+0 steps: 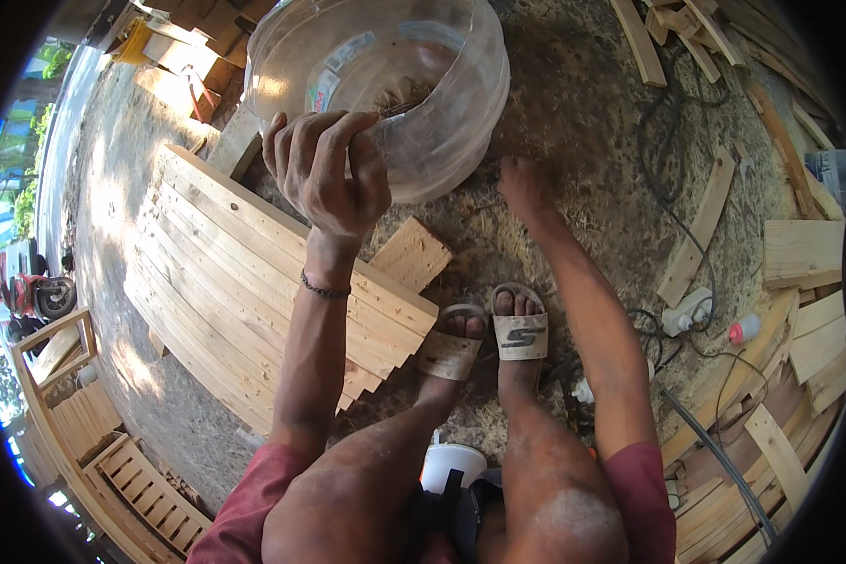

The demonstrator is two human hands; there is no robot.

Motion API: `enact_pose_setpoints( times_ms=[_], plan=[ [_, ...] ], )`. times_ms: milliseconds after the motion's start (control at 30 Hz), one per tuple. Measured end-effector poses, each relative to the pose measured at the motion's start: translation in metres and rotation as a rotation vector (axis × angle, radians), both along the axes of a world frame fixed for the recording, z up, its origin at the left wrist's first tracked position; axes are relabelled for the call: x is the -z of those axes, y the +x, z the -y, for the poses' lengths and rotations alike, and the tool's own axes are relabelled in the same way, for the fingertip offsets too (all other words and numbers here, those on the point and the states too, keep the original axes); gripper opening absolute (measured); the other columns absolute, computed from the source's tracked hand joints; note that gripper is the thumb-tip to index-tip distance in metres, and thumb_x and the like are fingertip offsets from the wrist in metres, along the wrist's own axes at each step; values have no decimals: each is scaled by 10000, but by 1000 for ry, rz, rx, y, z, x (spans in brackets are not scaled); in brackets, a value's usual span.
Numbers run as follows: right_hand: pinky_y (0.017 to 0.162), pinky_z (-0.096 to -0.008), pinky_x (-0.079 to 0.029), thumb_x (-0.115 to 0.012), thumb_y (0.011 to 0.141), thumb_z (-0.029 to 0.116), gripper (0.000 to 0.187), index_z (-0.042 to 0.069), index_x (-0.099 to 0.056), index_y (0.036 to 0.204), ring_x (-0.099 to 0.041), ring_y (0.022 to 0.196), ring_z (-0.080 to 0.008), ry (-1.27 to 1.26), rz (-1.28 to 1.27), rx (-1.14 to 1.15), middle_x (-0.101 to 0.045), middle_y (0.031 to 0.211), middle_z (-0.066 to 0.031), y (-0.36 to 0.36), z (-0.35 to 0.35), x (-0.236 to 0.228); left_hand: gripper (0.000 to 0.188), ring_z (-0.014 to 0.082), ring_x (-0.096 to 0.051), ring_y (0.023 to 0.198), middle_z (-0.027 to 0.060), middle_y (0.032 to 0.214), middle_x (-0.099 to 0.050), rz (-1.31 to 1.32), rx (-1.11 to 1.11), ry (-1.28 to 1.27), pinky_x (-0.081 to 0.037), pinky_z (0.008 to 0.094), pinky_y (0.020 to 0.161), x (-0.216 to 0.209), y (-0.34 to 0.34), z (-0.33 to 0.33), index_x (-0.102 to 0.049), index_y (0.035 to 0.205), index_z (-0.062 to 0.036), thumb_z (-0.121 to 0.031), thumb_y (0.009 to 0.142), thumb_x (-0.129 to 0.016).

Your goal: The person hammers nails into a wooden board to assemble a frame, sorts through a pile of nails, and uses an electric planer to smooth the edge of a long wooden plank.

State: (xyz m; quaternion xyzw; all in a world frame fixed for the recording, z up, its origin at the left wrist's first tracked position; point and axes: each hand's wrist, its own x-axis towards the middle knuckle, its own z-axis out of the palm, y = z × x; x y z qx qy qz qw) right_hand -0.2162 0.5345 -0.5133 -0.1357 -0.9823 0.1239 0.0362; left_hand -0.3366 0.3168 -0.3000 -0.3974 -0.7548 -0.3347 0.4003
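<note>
A large clear plastic tub leans in front of me with its open side facing me. Something brown and spiky, perhaps a small heap of nails, lies inside it. The fingers of my left hand curl over the tub's near rim and hold it. My right hand is closed, low over the ground just right of the tub. Whether anything is in its fingers is too small to make out. Left of my feet, several pale planks lie side by side as a panel, with a short wood block by its edge.
Sawdust covers the dirt ground. A black cable winds along the right, near a loose board, a pink-capped bottle and stacked lumber. A white bucket stands between my legs. A wooden frame and red motorbike are far left.
</note>
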Motion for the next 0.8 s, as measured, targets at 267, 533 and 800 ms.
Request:
enact_pose_setpoints(
  times_ms=[267, 533, 800],
  plan=[
    [550, -249, -457, -726, 842, 144, 212, -6, -714, 991, -578, 579, -104, -888, -425, 500, -675, 739, -14, 21, -49, -159, 155, 212, -622, 799, 31, 830, -673, -29, 12, 3, -396, 424, 998, 2, 1, -3, -715, 868, -121, -77, 792, -587],
    [689, -278, -547, -684, 889, 111, 196, -67, -675, 971, -686, 785, -144, -725, -650, -89, -704, 825, -92, -46, 14, -345, 153, 243, -636, 826, 53, 849, -676, -31, -10, -24, -408, 443, 1001, -1, 3, -2, -716, 879, -114, -88, 817, -578],
    [719, -318, -572, -686, 925, 247, 223, 58, -723, 1039, -710, 871, -192, -631, -419, 292, -735, 996, -118, 11, -1, -172, 145, 193, -639, 809, 19, 843, -685, -50, -24, -10, -393, 418, 1025, 3, -2, 3, -729, 862, -137, -103, 812, -597]
  ],
)
